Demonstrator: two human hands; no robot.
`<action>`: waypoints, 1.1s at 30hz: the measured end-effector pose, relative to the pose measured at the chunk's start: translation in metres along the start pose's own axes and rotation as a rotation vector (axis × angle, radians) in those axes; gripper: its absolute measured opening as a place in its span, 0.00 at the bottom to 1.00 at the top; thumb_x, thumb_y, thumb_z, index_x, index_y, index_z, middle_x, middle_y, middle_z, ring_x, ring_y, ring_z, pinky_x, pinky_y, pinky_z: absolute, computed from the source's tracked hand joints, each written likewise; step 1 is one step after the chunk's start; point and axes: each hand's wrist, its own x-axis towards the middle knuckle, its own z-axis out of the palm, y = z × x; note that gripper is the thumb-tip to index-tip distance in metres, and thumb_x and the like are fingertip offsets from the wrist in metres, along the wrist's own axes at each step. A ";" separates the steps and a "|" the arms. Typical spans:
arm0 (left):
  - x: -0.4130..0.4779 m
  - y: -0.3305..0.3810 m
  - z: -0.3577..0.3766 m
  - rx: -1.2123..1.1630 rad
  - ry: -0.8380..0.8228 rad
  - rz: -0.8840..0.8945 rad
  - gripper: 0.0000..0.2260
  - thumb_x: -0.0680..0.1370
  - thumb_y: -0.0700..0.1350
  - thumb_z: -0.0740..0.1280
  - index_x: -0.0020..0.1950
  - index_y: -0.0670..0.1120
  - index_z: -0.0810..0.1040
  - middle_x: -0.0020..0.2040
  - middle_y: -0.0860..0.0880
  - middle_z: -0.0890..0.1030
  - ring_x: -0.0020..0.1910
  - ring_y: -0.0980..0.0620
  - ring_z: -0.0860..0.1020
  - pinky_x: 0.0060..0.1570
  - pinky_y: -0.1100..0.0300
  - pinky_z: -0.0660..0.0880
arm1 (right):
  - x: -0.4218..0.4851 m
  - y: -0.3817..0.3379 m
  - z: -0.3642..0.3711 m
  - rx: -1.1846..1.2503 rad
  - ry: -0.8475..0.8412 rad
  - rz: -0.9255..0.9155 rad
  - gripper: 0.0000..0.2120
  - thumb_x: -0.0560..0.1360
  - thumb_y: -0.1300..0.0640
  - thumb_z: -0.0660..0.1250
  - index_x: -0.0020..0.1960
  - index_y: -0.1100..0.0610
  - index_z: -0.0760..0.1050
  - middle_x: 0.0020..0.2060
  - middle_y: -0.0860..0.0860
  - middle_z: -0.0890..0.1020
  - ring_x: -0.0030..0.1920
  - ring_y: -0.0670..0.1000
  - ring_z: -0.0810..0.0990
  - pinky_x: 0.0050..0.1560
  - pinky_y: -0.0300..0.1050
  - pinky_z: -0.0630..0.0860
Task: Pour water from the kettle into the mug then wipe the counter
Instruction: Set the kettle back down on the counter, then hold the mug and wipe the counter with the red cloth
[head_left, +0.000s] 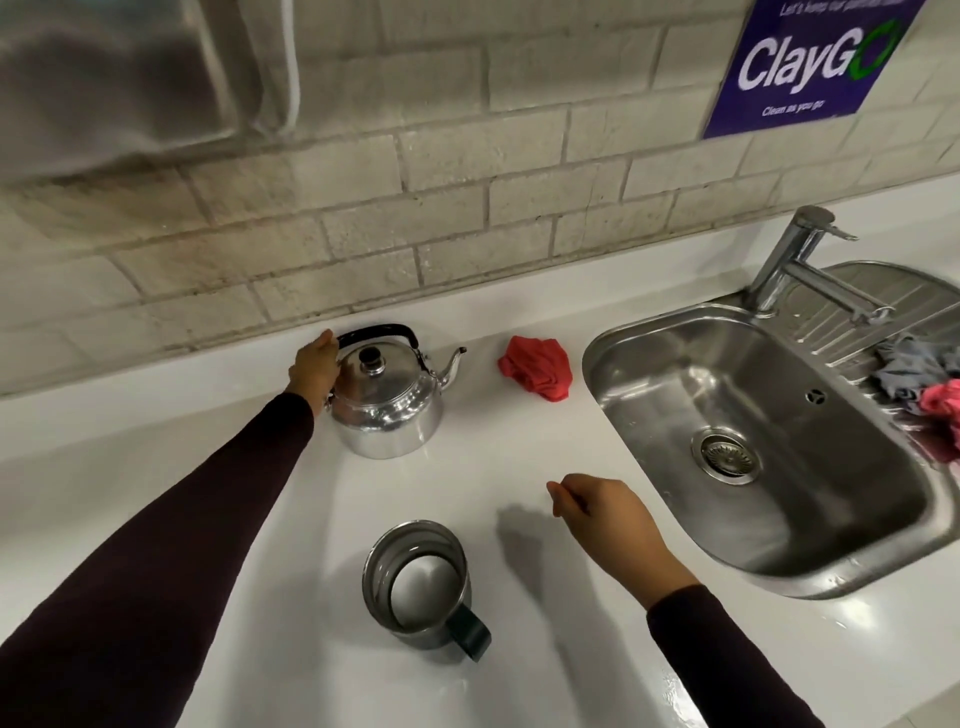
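Nearest to the camera, the steel mug (417, 582) stands upright on the white counter (182, 499), its dark handle pointing toward the person and to the right. Whether it holds water cannot be told; the inside shows only a pale reflection.

Just beyond and to the right of the mug, the right hand (608, 519) hovers above the counter, fingers loosely curled, holding nothing. It touches neither mug nor sink.

Farther back, the polished metal kettle (387, 400) sits on the counter near the wall, lid on, spout aimed right. The left hand (314, 366) rests at the left end of the black handle; its grip looks partly closed round the handle's base, though the fingers on the far side are hidden, so a full hold cannot be confirmed.

Judgement on the step: the lift of the kettle appears about to begin. A hold nearer the middle of the handle would probably balance better. The spout faces away from the mug, so the kettle needs turning before tilting. The free hand could steady the mug by its handle. A slow tilt limits splashing.

Right of the kettle lies a crumpled red cloth (537, 375), well placed for wiping. The steel sink (769, 441) and tap (802, 265) lie further right.

Farthest, a purple sign (810, 57) on the brick wall reads "ClayGo" and, smaller, "Clean as you go". Its top line is too blurred to read.
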 end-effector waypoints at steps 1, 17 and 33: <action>-0.008 0.000 -0.002 0.074 0.082 0.034 0.21 0.80 0.48 0.56 0.73 0.47 0.66 0.74 0.44 0.68 0.72 0.43 0.66 0.73 0.51 0.60 | 0.008 -0.001 0.000 -0.025 -0.001 -0.009 0.18 0.78 0.51 0.61 0.36 0.63 0.75 0.29 0.59 0.79 0.32 0.60 0.75 0.34 0.48 0.72; -0.301 -0.102 -0.020 -0.178 0.275 0.159 0.17 0.78 0.37 0.62 0.42 0.60 0.81 0.46 0.60 0.84 0.47 0.64 0.80 0.47 0.77 0.71 | 0.185 -0.005 0.011 -0.261 -0.022 -0.217 0.18 0.74 0.35 0.57 0.51 0.49 0.71 0.49 0.58 0.79 0.48 0.62 0.78 0.52 0.52 0.77; -0.351 -0.120 0.034 -0.090 -0.172 0.010 0.09 0.75 0.51 0.66 0.42 0.67 0.79 0.45 0.68 0.83 0.52 0.66 0.78 0.46 0.75 0.71 | 0.017 0.013 0.053 -0.157 0.033 -0.254 0.07 0.69 0.58 0.68 0.41 0.64 0.77 0.42 0.60 0.82 0.42 0.63 0.76 0.40 0.51 0.74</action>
